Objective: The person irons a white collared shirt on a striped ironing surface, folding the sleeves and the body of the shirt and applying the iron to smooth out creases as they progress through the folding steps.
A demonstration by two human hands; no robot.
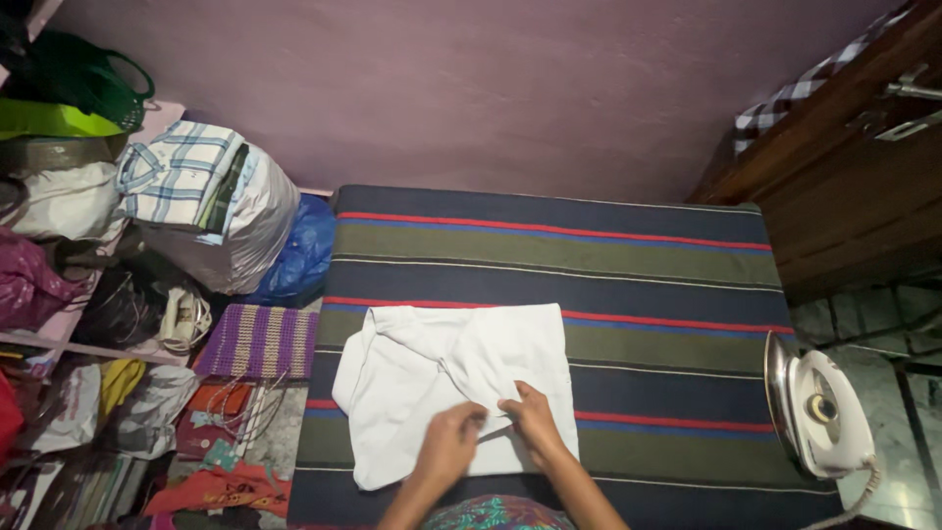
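A white garment [442,368] lies partly folded on a table covered with a dark striped cloth [638,265]. My left hand [453,440] and my right hand [528,417] sit close together on the garment's near edge, each pinching a fold of the white fabric. Both forearms come up from the bottom of the view.
A white electric iron [819,407] stands on its heel at the table's right edge, cord trailing down. At left are piled bags, a folded checked shirt [182,172], a blue bag [304,250] and a purple striped mat [257,339]. A wooden cabinet [844,186] stands at right, a purple wall behind.
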